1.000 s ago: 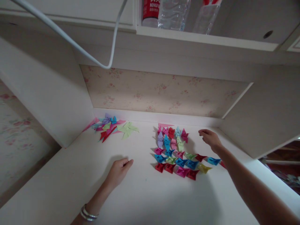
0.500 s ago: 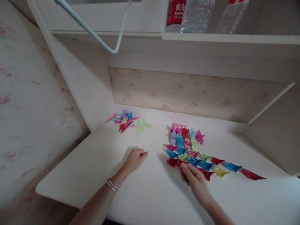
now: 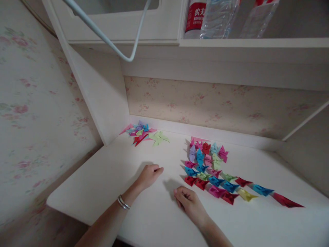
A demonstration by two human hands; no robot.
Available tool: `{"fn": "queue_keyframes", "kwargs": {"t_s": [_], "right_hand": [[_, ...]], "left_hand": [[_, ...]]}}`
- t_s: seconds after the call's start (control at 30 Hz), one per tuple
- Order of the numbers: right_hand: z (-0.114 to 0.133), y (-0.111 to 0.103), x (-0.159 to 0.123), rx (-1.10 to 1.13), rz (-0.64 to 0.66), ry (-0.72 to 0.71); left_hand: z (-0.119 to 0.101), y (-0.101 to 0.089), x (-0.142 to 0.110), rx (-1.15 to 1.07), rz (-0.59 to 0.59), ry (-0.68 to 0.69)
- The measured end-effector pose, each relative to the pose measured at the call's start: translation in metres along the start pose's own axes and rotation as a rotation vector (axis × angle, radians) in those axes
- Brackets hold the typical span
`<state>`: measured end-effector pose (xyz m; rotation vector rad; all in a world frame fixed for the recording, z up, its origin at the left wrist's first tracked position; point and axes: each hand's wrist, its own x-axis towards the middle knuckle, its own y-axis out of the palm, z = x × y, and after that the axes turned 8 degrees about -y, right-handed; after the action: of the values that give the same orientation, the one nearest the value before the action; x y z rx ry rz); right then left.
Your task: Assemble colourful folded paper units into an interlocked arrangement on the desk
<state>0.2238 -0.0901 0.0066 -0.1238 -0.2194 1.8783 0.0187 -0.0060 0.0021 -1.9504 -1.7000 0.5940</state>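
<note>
My left hand (image 3: 150, 175) rests on the white desk (image 3: 102, 181) as a loose fist, with nothing seen in it and a silver bangle on the wrist. Curled above the desk to its right, my right hand (image 3: 189, 203) shows no object between thumb and fingers. Just beyond the right hand are rows of folded paper cranes, among them a red crane (image 3: 202, 184), a magenta crane (image 3: 216, 191) and a yellow crane (image 3: 247, 195). A separate heap of coloured cranes (image 3: 140, 133) lies at the back left, beside a pale green crane (image 3: 159, 137).
Plastic bottles (image 3: 218, 19) stand on the shelf (image 3: 246, 42) over the desk. A bent white tube (image 3: 115, 50) hangs down at the upper left. Flowered wallpaper (image 3: 197, 99) covers the back, and a side panel (image 3: 102, 92) bounds the desk on the left.
My right hand has drawn off the front row of cranes toward the left, and a red crane now shows where it was. My left hand stays put. The view has shifted slightly.
</note>
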Motion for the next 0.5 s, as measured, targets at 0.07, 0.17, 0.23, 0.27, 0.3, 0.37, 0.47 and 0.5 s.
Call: {"fn": "queue_keyframes", "kwargs": {"t_s": [0.07, 0.17, 0.23, 0.27, 0.3, 0.37, 0.47, 0.5], "right_hand": [[-0.001, 0.000, 0.000, -0.001, 0.005, -0.006], [-0.002, 0.001, 0.003, 0.014, 0.001, -0.013], [-0.002, 0.001, 0.003, 0.052, -0.011, -0.006], [-0.003, 0.001, 0.003, 0.076, -0.021, 0.001], [-0.003, 0.001, 0.003, 0.097, -0.034, 0.010], [-0.004, 0.002, 0.002, 0.127, -0.066, 0.028], [-0.007, 0.001, 0.001, 0.164, -0.088, 0.048], [-0.008, 0.001, 0.001, 0.176, -0.093, 0.053]], "left_hand": [[0.000, 0.000, 0.000, 0.005, 0.006, 0.000], [0.001, 0.002, -0.001, 0.017, 0.000, 0.004], [0.002, 0.004, -0.002, 0.019, -0.011, 0.013], [0.003, 0.004, -0.002, 0.018, -0.015, 0.015], [0.004, 0.005, -0.002, 0.013, -0.015, 0.011], [0.005, 0.004, 0.001, -0.005, 0.006, -0.016], [0.002, -0.006, 0.016, 0.062, 0.010, -0.012], [0.000, -0.012, 0.024, 0.133, -0.016, 0.015]]}}
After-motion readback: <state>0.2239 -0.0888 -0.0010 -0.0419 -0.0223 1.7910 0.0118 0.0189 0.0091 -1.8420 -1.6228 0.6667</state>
